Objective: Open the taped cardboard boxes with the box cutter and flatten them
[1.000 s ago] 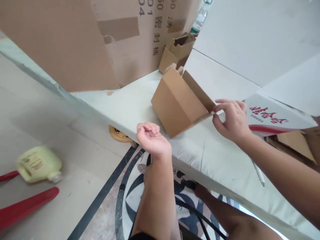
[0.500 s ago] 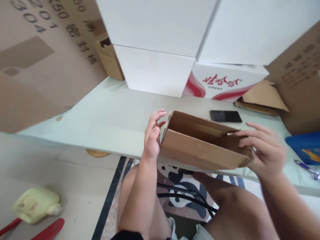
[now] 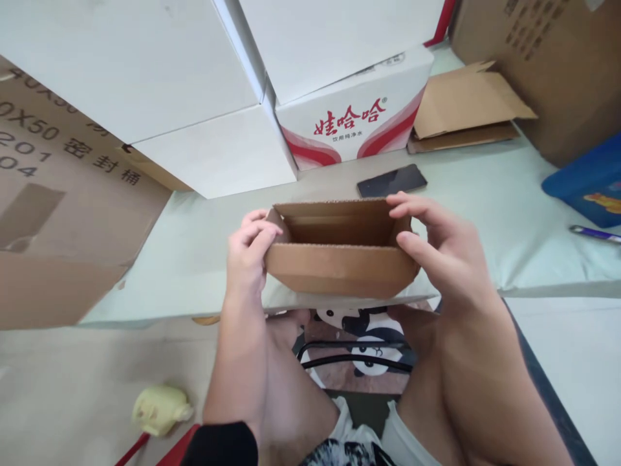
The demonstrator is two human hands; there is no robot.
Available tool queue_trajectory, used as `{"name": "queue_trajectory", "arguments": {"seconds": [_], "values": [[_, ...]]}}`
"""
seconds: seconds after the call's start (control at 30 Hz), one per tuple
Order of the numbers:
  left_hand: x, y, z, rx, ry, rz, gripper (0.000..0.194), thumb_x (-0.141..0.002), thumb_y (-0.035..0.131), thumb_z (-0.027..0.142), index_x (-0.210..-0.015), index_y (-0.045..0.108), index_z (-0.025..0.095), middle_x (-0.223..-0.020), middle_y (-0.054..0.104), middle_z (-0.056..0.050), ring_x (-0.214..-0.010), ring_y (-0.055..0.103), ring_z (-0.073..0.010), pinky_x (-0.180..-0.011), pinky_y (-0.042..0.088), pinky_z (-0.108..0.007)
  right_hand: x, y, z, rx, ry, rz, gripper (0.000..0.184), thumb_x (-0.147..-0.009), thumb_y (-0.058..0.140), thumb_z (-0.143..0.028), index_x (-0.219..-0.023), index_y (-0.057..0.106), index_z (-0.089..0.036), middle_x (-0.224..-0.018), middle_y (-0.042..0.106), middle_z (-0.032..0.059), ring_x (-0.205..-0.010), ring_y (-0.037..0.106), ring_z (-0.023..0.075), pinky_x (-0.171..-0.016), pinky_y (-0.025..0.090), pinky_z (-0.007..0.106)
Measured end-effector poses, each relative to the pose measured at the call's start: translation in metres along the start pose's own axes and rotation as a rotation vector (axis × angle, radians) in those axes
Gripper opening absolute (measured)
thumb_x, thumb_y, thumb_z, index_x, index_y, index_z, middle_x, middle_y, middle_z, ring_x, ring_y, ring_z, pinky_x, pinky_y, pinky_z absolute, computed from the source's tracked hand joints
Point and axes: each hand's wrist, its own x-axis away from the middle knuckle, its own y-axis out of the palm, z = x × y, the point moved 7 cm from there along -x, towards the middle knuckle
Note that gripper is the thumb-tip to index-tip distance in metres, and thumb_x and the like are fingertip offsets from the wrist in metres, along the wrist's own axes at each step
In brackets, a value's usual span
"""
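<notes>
A small brown cardboard box [image 3: 342, 266] with an open top sits at the near edge of the cloth-covered table, its hollow inside facing up at me. My left hand [image 3: 246, 251] is closed on its left end, thumb and fingertips at the top rim. At the opposite end, my right hand [image 3: 449, 249] grips the box between thumb and fingers, the thumb by the near edge and the fingertips on the far edge. Just behind the box lies a dark phone [image 3: 392, 181].
White cartons [image 3: 213, 155] and a white-and-red carton [image 3: 354, 126] stand along the back. Flattened cardboard [image 3: 478, 107], a blue container [image 3: 589, 184] and a purple pen [image 3: 596, 234] are on the right. A large carton [image 3: 72, 213] stands left; a yellow bottle [image 3: 160, 409] is below on the floor.
My view has swung to the right. The box has turned from slanting to nearly level across my view. My left fingers have closed on its left end; my right hand still holds the right end.
</notes>
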Motion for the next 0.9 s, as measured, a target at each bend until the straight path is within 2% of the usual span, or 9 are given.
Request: {"name": "queue_trajectory", "arguments": {"seconds": [0.1,0.17,0.27,0.37,0.53,0.6,0.73,0.8,0.9], "values": [[-0.015,0.008,0.008,-0.061,-0.054,-0.108,0.016,-0.061,0.077,0.035,-0.064,0.073,0.021,-0.108,0.064,-0.008,-0.112,0.058,-0.0292,-0.102,0.046,-0.042,-0.003,0.007,0.004,-0.008,0.042,-0.015,0.035,-0.08,0.075,-0.033,-0.114,0.069,-0.028,-0.148,0.06,0.0051,-0.141,0.052,0.0322,-0.12,0.039,0.053],[-0.014,0.008,0.005,-0.025,-0.093,-0.131,0.016,-0.06,0.076,0.035,-0.066,0.073,0.02,-0.112,0.064,-0.008,-0.113,0.059,-0.0295,-0.101,0.047,-0.042,-0.003,0.01,0.009,-0.113,0.041,0.001,0.033,-0.087,0.068,-0.044,-0.116,0.068,-0.028,-0.15,0.059,0.0047,-0.142,0.051,0.0307,-0.122,0.038,0.051],[0.001,0.004,-0.009,0.118,-0.095,-0.121,0.026,-0.059,0.077,0.044,-0.071,0.073,0.021,-0.12,0.062,-0.009,-0.118,0.058,-0.0325,-0.102,0.049,-0.043,-0.001,0.009,0.017,-0.279,0.056,0.107,0.031,-0.098,0.05,-0.05,-0.105,0.07,-0.027,-0.134,0.069,0.0041,-0.136,0.058,0.0279,-0.12,0.04,0.05],[0.016,0.001,-0.018,0.234,0.002,-0.126,0.036,-0.063,0.075,0.057,-0.078,0.074,0.024,-0.124,0.06,-0.01,-0.121,0.057,-0.0356,-0.105,0.049,-0.049,0.001,0.011,0.017,-0.199,0.068,0.122,0.015,-0.093,0.063,-0.04,-0.096,0.07,-0.027,-0.122,0.074,0.0037,-0.132,0.061,0.028,-0.116,0.045,0.048],[0.025,0.009,-0.016,0.09,0.171,-0.336,0.054,-0.071,0.064,0.071,-0.099,0.079,0.028,-0.139,0.057,-0.009,-0.139,0.045,-0.0412,-0.12,0.036,-0.057,0.003,0.026,0.021,-0.119,0.179,-0.029,0.013,-0.09,0.067,-0.033,-0.101,0.068,-0.027,-0.13,0.071,0.0065,-0.097,0.074,0.0251,-0.084,0.06,0.045],[0.025,0.012,-0.016,0.049,0.167,-0.408,0.057,-0.078,0.057,0.073,-0.106,0.079,0.029,-0.138,0.062,-0.009,-0.14,0.046,-0.0405,-0.124,0.031,-0.058,0.002,0.029,0.023,-0.118,0.179,-0.04,0.012,-0.09,0.066,-0.033,-0.1,0.069,-0.028,-0.128,0.072,0.0065,-0.107,0.072,0.0271,-0.084,0.061,0.044],[0.028,0.014,-0.017,0.028,0.174,-0.439,0.065,-0.086,0.045,0.078,-0.114,0.076,0.028,-0.129,0.071,-0.011,-0.146,0.042,-0.0367,-0.126,0.028,-0.055,0.002,0.03,0.028,-0.158,0.176,0.018,0.014,-0.092,0.063,-0.038,-0.093,0.071,-0.027,-0.117,0.076,0.0066,-0.147,0.046,0.0295,-0.101,0.056,0.046],[0.029,0.014,-0.018,0.001,0.17,-0.416,0.062,-0.085,0.051,0.078,-0.11,0.076,0.027,-0.126,0.072,-0.012,-0.146,0.043,-0.0359,-0.124,0.032,-0.054,0.003,0.03,0.031,-0.233,0.188,0.015,0.029,-0.095,0.056,-0.051,-0.092,0.07,-0.026,-0.117,0.076,0.0084,-0.147,0.047,0.0307,-0.098,0.058,0.046],[0.03,0.013,-0.021,-0.031,0.143,-0.35,0.041,-0.083,0.07,0.061,-0.103,0.073,0.026,-0.122,0.074,-0.011,-0.138,0.051,-0.0339,-0.119,0.038,-0.053,0.004,0.029,0.029,-0.3,0.076,-0.062,0.054,-0.089,0.046,-0.077,-0.098,0.067,-0.028,-0.119,0.074,0.01,-0.145,0.049,0.0335,-0.097,0.058,0.049]]}}
